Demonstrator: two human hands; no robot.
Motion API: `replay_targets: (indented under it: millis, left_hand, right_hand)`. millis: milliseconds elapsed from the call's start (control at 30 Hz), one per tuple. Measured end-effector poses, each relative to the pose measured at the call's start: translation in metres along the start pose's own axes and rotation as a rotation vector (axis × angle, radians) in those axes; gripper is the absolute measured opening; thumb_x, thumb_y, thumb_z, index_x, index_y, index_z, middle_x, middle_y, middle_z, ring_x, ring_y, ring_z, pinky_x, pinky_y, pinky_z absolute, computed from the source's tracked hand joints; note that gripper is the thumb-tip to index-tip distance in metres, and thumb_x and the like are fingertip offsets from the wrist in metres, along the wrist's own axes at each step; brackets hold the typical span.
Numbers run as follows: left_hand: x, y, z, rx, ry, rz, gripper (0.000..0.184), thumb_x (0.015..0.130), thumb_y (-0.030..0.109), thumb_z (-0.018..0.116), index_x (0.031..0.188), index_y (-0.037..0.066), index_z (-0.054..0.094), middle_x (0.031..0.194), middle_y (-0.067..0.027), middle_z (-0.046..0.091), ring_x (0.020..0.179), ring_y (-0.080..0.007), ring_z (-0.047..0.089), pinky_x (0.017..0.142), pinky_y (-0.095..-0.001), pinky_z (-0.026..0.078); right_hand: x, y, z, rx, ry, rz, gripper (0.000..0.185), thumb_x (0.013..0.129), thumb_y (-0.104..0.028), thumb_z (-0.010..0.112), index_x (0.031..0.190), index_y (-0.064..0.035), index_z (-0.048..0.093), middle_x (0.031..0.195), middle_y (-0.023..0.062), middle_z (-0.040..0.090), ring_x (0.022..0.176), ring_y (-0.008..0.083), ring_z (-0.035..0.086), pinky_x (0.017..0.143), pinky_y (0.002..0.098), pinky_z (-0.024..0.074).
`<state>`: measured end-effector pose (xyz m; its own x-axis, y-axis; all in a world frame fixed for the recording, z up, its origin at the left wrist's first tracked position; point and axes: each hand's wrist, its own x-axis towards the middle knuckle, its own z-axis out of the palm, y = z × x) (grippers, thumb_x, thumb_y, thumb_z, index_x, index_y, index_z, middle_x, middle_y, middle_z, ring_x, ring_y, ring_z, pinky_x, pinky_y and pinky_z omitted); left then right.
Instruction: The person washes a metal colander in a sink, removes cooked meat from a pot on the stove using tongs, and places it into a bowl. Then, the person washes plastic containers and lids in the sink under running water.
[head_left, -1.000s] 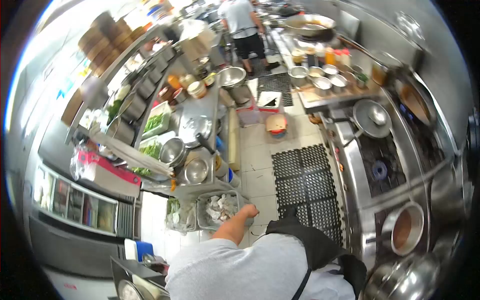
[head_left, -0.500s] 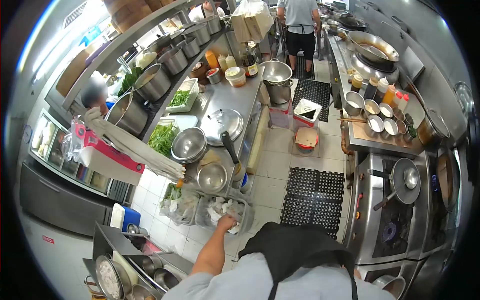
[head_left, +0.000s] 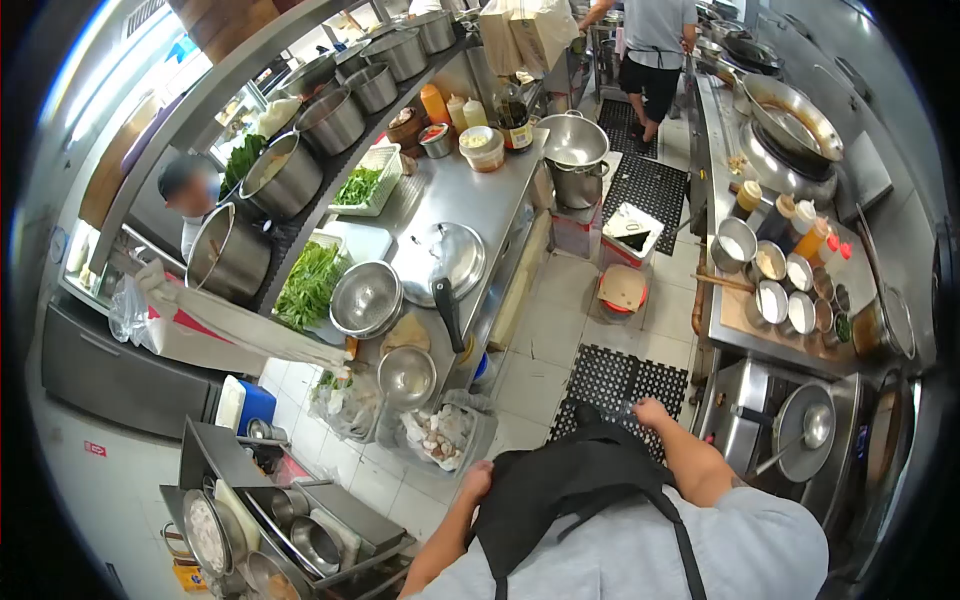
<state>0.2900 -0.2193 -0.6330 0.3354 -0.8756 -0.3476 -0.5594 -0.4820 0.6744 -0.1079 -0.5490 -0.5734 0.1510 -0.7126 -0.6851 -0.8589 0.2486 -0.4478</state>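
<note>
My left hand (head_left: pixel 478 480) is closed beside the black apron (head_left: pixel 560 490), just below a clear plastic bin (head_left: pixel 478 446) that holds pale crumpled items. Whether anything is in its fingers is hidden. On the other side, my right hand (head_left: pixel 650 411) is also closed, above the black floor mat (head_left: pixel 625 375) near the stove's front edge. Something small and clear seems to stick out from its fingers, too blurred to name. A bag of greens (head_left: pixel 345 403) lies left of the bin.
A steel counter (head_left: pixel 480 200) carries bowls, a lid, greens and bottles. To the right are the stove (head_left: pixel 735 390), a wok (head_left: pixel 803 432) and sauce bottles (head_left: pixel 800 222). A co-worker (head_left: pixel 655 50) stands far up the aisle; another person (head_left: pixel 190 195) is behind the shelf.
My left hand has drawn back from the bin toward my body. My right hand has come into view at the right. The person behind the shelf shows more, and the far co-worker's arm is now stretched out.
</note>
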Motion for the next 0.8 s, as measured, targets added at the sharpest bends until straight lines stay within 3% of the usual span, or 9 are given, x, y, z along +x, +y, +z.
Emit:
replay_targets:
  millis: [67, 133, 233, 333, 433, 533, 567, 667, 800]
  left_hand:
    - [-0.027, 0.198, -0.1, -0.751, 0.007, -0.278, 0.025, 0.093, 0.027, 0.059, 0.099, 0.004, 0.066, 0.095, -0.0049, 0.067, 0.088, -0.0159, 0.061, 0.08, -0.0317, 0.047]
    - [-0.047, 0.211, -0.127, -0.761, -0.263, -0.202, 0.026, 0.094, 0.028, 0.059, 0.101, 0.005, 0.066, 0.096, -0.0036, 0.067, 0.091, -0.0173, 0.062, 0.08, -0.0347, 0.05]
    - [-0.035, 0.216, -0.125, -1.034, -0.324, -0.72, 0.032, 0.093, 0.033, 0.059, 0.102, 0.003, 0.066, 0.101, -0.0095, 0.069, 0.096, -0.0246, 0.065, 0.084, -0.0393, 0.05]
    - [0.004, 0.134, -0.052, 0.096, -0.32, -0.472, 0.039, 0.091, 0.035, 0.057, 0.105, -0.001, 0.065, 0.107, -0.0185, 0.068, 0.1, -0.036, 0.064, 0.088, -0.0434, 0.049]
    - [0.026, 0.147, -0.016, 0.228, -0.237, -0.482, 0.044, 0.09, 0.034, 0.054, 0.109, -0.005, 0.063, 0.111, -0.027, 0.063, 0.107, -0.0445, 0.059, 0.093, -0.0462, 0.046]
    - [0.041, 0.129, 0.002, 0.052, 0.061, -0.587, 0.041, 0.091, 0.03, 0.052, 0.109, -0.004, 0.063, 0.11, -0.0282, 0.063, 0.106, -0.0458, 0.058, 0.093, -0.0471, 0.045]
    - [0.039, 0.132, 0.004, 0.029, 0.245, -0.574, 0.038, 0.093, 0.031, 0.05, 0.104, -0.002, 0.064, 0.104, -0.0267, 0.065, 0.103, -0.045, 0.059, 0.091, -0.0462, 0.046]
    - [0.02, 0.166, -0.011, -0.34, 0.214, -0.493, 0.035, 0.094, 0.031, 0.051, 0.096, -0.001, 0.064, 0.094, -0.0244, 0.066, 0.094, -0.0434, 0.061, 0.085, -0.0443, 0.046]
    - [-0.023, 0.256, -0.072, -0.396, 0.04, -0.545, 0.035, 0.094, 0.032, 0.053, 0.091, -0.003, 0.062, 0.086, -0.0218, 0.066, 0.085, -0.0385, 0.062, 0.077, -0.0417, 0.046]
  right_hand:
    - [0.03, 0.003, -0.008, -0.067, -0.026, -0.087, 0.032, 0.084, -0.033, 0.064, 0.095, -0.0049, 0.072, 0.072, 0.0111, 0.07, 0.059, 0.0232, 0.067, 0.061, 0.0363, 0.0545]
    - [0.05, 0.0, -0.024, -0.078, -0.013, -0.115, 0.032, 0.084, -0.033, 0.064, 0.095, -0.0032, 0.072, 0.068, 0.0107, 0.068, 0.056, 0.0233, 0.065, 0.058, 0.0367, 0.0537]
    - [0.072, 0.005, -0.046, 0.107, -0.078, 0.013, 0.031, 0.085, -0.031, 0.062, 0.091, -0.0016, 0.071, 0.067, 0.0108, 0.067, 0.052, 0.0227, 0.063, 0.055, 0.0366, 0.0527]
    - [0.09, 0.015, -0.061, -0.178, -0.246, 0.026, 0.032, 0.087, -0.03, 0.059, 0.092, -0.001, 0.07, 0.064, 0.0113, 0.065, 0.05, 0.0232, 0.062, 0.054, 0.0371, 0.0524]
    - [0.106, 0.021, -0.072, -0.477, -0.372, -0.097, 0.035, 0.087, -0.034, 0.058, 0.091, -0.0018, 0.071, 0.063, 0.0126, 0.064, 0.054, 0.0271, 0.064, 0.059, 0.0392, 0.0538]
    - [0.128, 0.02, -0.072, -0.57, -0.349, -0.332, 0.038, 0.086, -0.038, 0.057, 0.088, -0.003, 0.072, 0.075, 0.0149, 0.069, 0.069, 0.0301, 0.068, 0.071, 0.0406, 0.0545]
    - [0.137, 0.016, -0.069, -0.63, -0.284, -0.339, 0.037, 0.084, -0.038, 0.058, 0.091, -0.0042, 0.073, 0.089, 0.0154, 0.071, 0.083, 0.03, 0.068, 0.081, 0.0403, 0.0526]
    - [0.126, -0.025, -0.09, -0.539, -0.31, -0.252, 0.044, 0.083, -0.043, 0.053, 0.088, -0.0042, 0.074, 0.093, 0.0207, 0.07, 0.09, 0.036, 0.067, 0.086, 0.0426, 0.0513]
    - [0.142, -0.034, -0.077, -0.367, -0.216, -0.22, 0.044, 0.083, -0.043, 0.053, 0.089, -0.0045, 0.074, 0.094, 0.0212, 0.069, 0.093, 0.0351, 0.066, 0.086, 0.0419, 0.0515]
